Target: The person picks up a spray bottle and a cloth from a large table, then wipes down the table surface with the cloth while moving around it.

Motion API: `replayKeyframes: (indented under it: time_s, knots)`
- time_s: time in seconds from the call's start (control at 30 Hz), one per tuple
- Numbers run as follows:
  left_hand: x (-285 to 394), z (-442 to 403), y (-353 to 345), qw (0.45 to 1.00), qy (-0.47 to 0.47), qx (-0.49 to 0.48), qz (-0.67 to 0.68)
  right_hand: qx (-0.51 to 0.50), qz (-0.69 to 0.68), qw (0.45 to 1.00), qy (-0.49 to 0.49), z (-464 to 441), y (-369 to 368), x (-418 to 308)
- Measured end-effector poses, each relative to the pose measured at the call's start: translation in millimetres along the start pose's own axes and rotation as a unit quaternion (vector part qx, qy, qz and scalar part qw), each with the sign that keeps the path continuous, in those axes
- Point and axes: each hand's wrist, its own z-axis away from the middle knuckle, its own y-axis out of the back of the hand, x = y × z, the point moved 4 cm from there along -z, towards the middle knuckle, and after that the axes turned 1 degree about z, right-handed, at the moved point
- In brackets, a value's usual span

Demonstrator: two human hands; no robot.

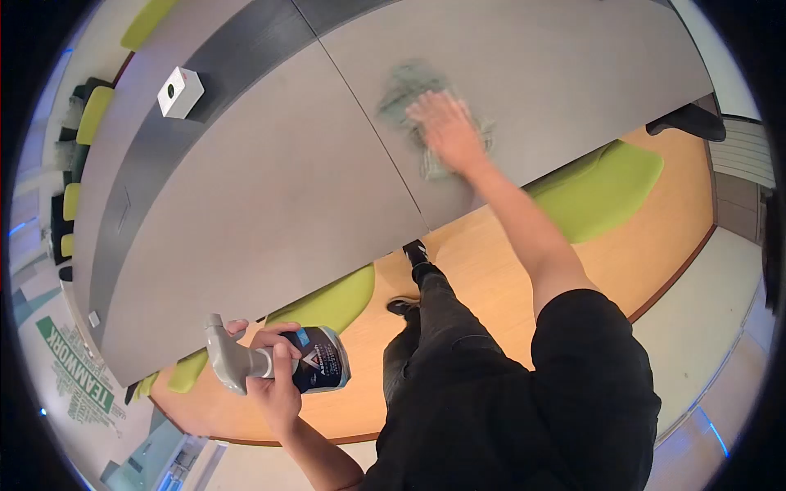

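Note:
A grey-green cloth [413,82] lies crumpled on the grey tabletop [270,164], right of the seam. My right hand [446,127] presses on it, slightly blurred, with the fingers spread and the cloth showing around them. Below the table's near edge, my left hand [278,372] is wrapped round the neck of a spray bottle [319,360]. The bottle is tilted on its side, its grey spray head pointing left and its dark labelled body to the right.
A white box [180,92] stands on the dark band of the table at the upper left. Green chairs [602,192] line the near edge, with others [96,114] along the far left side. My legs and shoes are below the table edge.

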Motion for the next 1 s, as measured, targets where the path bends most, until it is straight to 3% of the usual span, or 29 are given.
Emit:
replayKeyframes:
  time_s: [0.13, 0.2, 0.33, 0.43, 0.5, 0.6, 0.67, 0.77, 0.83, 0.9, 1.0]
  knots:
    - [0, 1, -2, 1.0, 0.013, -0.001, 0.007, 0.106, 0.105, 0.953, -0.265, 28, -18, 160]
    - [2, 1, -4, 1.0, 0.016, -0.004, 0.012, 0.104, 0.131, 0.918, -0.359, 42, -22, 202]
    - [16, -5, -25, 0.999, 0.02, -0.017, 0.024, 0.086, 0.181, 0.881, -0.429, 35, -20, 164]
    - [12, -2, -58, 0.997, 0.011, -0.01, 0.071, 0.041, 0.145, 0.945, -0.289, 11, -22, 75]
    - [11, 0, -78, 0.996, -0.01, -0.006, 0.09, 0.029, 0.026, 0.988, -0.148, -6, -25, 9]
    - [27, 20, -116, 0.992, -0.003, -0.004, 0.122, -0.004, -0.058, 0.998, 0.034, 7, -18, -57]
    - [23, 34, -140, 0.991, 0.012, 0.01, 0.134, -0.021, -0.099, 0.989, 0.11, 13, -7, -56]
    - [18, 60, -169, 0.99, 0.057, 0.009, 0.129, -0.05, -0.109, 0.977, 0.176, 16, 9, -1]
    - [19, 74, -181, 0.99, 0.055, 0.01, 0.132, -0.068, -0.086, 0.989, 0.097, 20, 21, 68]
    - [17, 82, -188, 0.988, 0.06, 0.026, 0.138, -0.022, 0.027, 0.999, 0.004, 35, 28, 152]
    - [10, 93, -202, 0.981, 0.093, 0.063, 0.155, -0.011, 0.091, 0.964, -0.249, 70, 24, 269]
